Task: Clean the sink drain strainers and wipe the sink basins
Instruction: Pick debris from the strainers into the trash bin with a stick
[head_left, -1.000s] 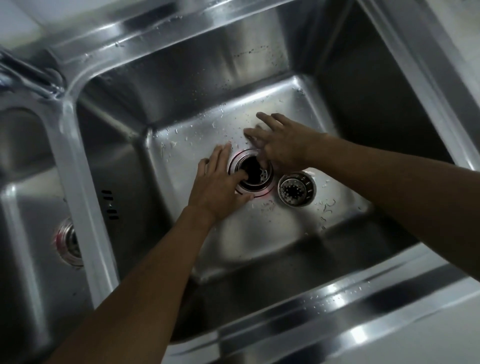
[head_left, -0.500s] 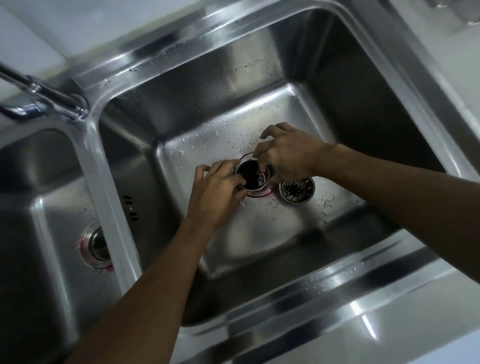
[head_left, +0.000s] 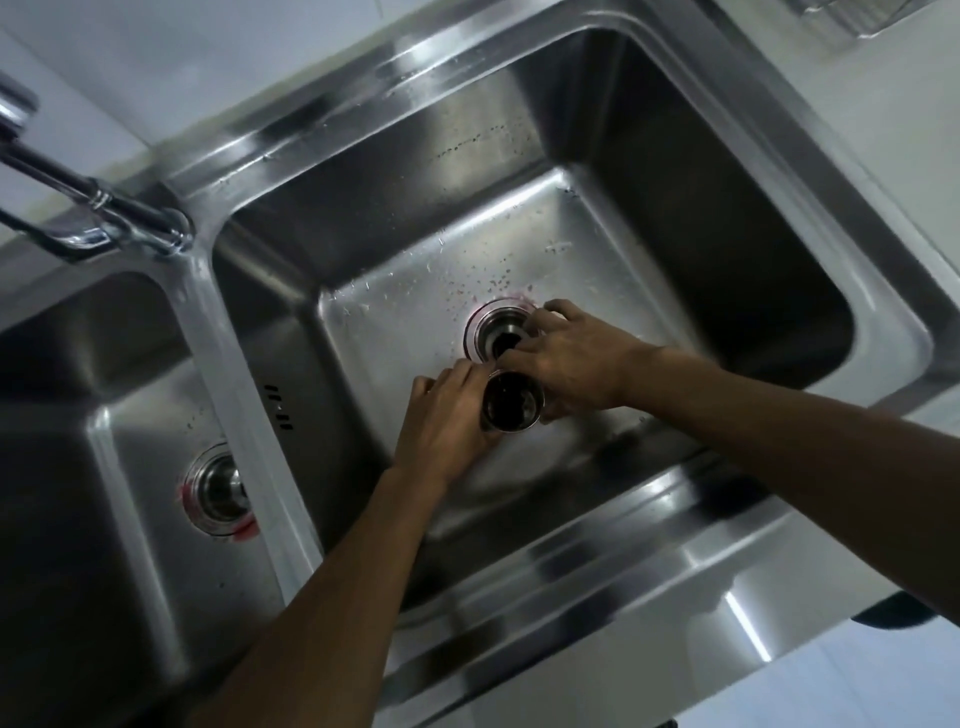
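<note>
A steel double sink fills the view. In the right basin (head_left: 613, 249) the drain opening (head_left: 496, 332) lies uncovered, with food bits scattered on the wet floor around it. Just in front of the drain, a round metal strainer cup (head_left: 511, 402) with dark contents is held up between both hands. My left hand (head_left: 447, 421) grips its left side and my right hand (head_left: 576, 358) grips its top and right side. The other strainer, seen earlier on the basin floor, is hidden under my right hand. The left basin (head_left: 119, 395) has its own drain (head_left: 221, 488).
A chrome tap (head_left: 98, 208) sits at the back left, over the divider (head_left: 228, 374) between the basins. Overflow slots (head_left: 278, 405) mark the right basin's left wall. The steel front rim (head_left: 597, 623) runs along the near edge, with pale counter beyond the sink's right side.
Both hands closed on the strainer cup in the drain and lifted it out toward me; the drain now stands uncovered. The camera view also shifted, showing more of the left basin.
</note>
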